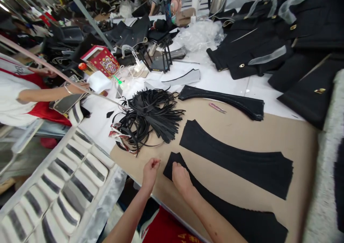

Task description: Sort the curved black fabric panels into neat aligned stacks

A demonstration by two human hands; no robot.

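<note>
My left hand (151,172) hovers over the brown board, just left of the nearest black curved piece. Its thumb and fingers are pinched together, and whatever is between them is too small to make out. My right hand (182,178) lies over the narrow left end of that black curved piece (236,214), fingers curled down onto it; what the fingertips pinch is hidden. A second black curved piece (233,155) lies flat behind it. Farther back sits a stack of narrower black curved strips (223,99). Pink thread snips (217,108) rest between these two.
A tangled heap of black straps (150,114) lies behind my hands. On the left are a tray of pale padded pieces (77,185) and another person's arm (51,92). A red box (102,62), a router (159,62) and black panels (258,49) stand or lie farther back.
</note>
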